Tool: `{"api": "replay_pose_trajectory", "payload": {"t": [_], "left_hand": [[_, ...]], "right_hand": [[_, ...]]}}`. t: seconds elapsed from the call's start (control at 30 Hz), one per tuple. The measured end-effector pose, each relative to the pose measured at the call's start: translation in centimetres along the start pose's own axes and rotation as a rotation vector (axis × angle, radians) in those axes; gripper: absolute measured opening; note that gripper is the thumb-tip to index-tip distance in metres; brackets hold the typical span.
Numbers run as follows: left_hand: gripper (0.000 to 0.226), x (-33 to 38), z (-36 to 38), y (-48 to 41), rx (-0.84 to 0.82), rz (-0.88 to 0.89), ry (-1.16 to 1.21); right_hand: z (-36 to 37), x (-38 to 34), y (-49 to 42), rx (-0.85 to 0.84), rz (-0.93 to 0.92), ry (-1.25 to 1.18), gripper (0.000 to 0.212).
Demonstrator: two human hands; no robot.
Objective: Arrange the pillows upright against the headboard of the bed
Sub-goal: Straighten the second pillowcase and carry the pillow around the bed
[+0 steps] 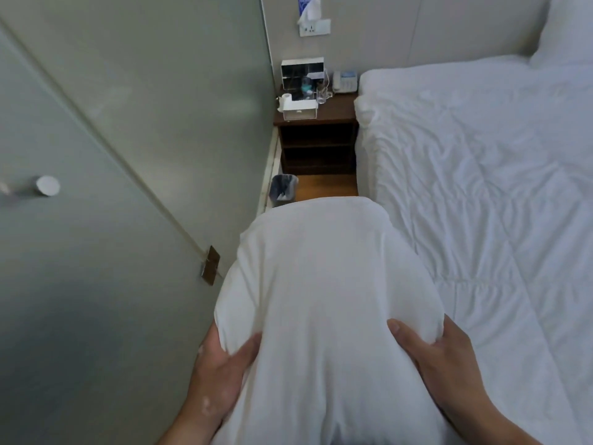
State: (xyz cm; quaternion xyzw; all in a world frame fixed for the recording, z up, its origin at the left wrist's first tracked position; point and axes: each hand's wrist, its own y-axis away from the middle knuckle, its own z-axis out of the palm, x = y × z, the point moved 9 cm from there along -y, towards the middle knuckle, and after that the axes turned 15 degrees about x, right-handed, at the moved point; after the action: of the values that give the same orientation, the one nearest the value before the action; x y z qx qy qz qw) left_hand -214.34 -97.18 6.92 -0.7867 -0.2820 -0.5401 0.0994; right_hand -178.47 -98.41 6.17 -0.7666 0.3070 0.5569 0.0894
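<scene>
A large white pillow (321, 284) fills the lower middle of the view, held out in front of me in the narrow aisle beside the bed. My left hand (221, 367) grips its left side and my right hand (446, 364) grips its right side, thumbs pressed into the fabric. The bed (481, 175) with its rumpled white duvet lies to the right. A second white pillow (568, 33) leans against the pale headboard (449, 24) at the top right corner.
A dark wooden nightstand (337, 110) stands ahead at the bed's head, carrying a tissue box, a glass and a telephone (345, 81). A small bin (284, 189) sits on the wooden floor. A frosted glass door (96, 187) closes off the left side.
</scene>
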Motion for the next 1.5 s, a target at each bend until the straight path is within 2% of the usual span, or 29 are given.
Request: {"api": "replay_pose_trajectory", "payload": {"t": [0.2,0.37,0.5,0.63,0.9,1.0,1.13,1.27,1.5], "left_hand": [[0.071,5.5,7.0,-10.8,-0.08,0.035,0.029],[0.09,10.0,13.3,-18.5,-0.139,0.074,0.041],[0.071,13.6,18.8,-24.5,-0.198,0.103,0.029],[0.072,17.3,24.5,-30.4,-0.252,0.119,0.036],[0.114,25.2,36.1,-45.3,-0.377,0.18,0.052],[0.094,27.9,40.0,-49.5,-0.428,0.195,0.025],[0.097,31.3,45.5,-54.0,-0.468,0.219,-0.001],[0.077,34.5,52.2,-58.0,-0.485,0.23,-0.034],[0.08,42.3,66.0,-62.6,-0.548,0.263,-0.039]], "right_hand": [[5.0,-4.0,-9.2,0.064,0.028,-0.028,0.027],[7.5,-8.1,-16.8,0.098,0.052,-0.077,0.024],[9.1,-10.8,-22.7,0.159,0.058,-0.07,0.022],[11.4,-13.0,-28.4,0.234,0.08,-0.066,0.026],[17.1,-18.9,-41.0,0.426,0.09,-0.079,0.029],[18.4,-20.7,-44.7,0.475,0.113,-0.101,0.028],[19.9,-22.7,-49.8,0.527,0.121,-0.149,0.026],[20.6,-23.7,-56.6,0.553,0.138,-0.194,0.024],[19.1,-25.2,-71.9,0.584,0.165,-0.198,0.025]]}}
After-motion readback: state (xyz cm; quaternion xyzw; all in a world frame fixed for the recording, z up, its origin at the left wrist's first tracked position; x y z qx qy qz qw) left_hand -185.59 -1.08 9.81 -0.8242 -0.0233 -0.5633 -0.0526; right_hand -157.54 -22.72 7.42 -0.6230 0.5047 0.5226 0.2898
